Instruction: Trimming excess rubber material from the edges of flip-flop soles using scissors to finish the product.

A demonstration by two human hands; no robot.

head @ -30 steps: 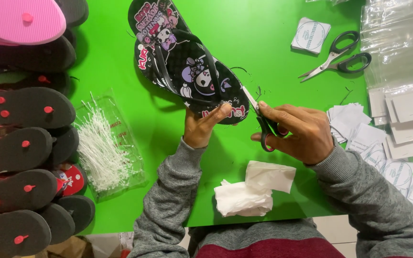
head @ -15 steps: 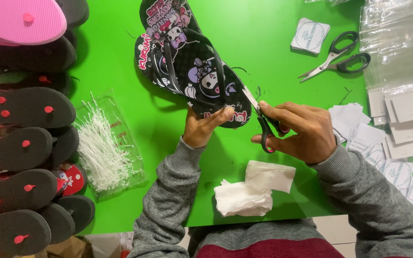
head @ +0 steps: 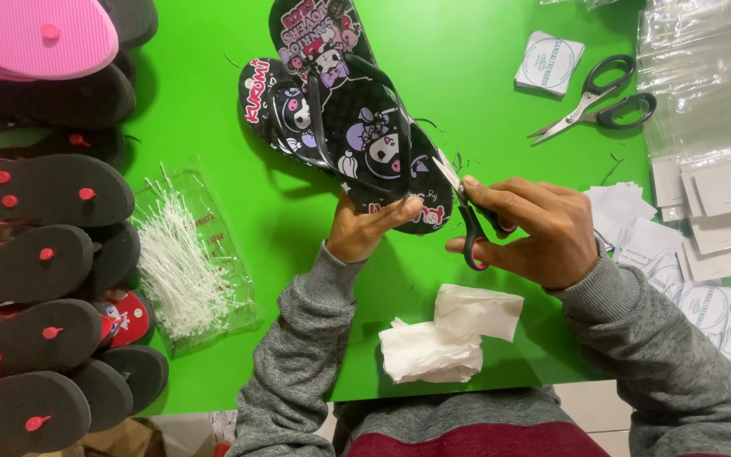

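My left hand (head: 367, 227) grips the heel end of a pair of black flip-flops (head: 344, 127) printed with cartoon figures, held together above the green table (head: 484, 51). My right hand (head: 535, 228) holds small black-handled scissors (head: 465, 222), fingers through the loops. The blades point up-left and touch the right edge of the flip-flops near the heel. What the blades are cutting is too small to see.
Stacks of black and pink flip-flops (head: 35, 254) line the left edge. A clear bag of white plastic ties (head: 184, 262) lies beside them. Crumpled white tissue (head: 450, 334) sits near my body. A second pair of scissors (head: 598, 101), paper tags (head: 636, 228) and clear bags (head: 704, 76) fill the right.
The flip-flops have shifted slightly up and to the right in my left hand. The scissors stay at their right edge.
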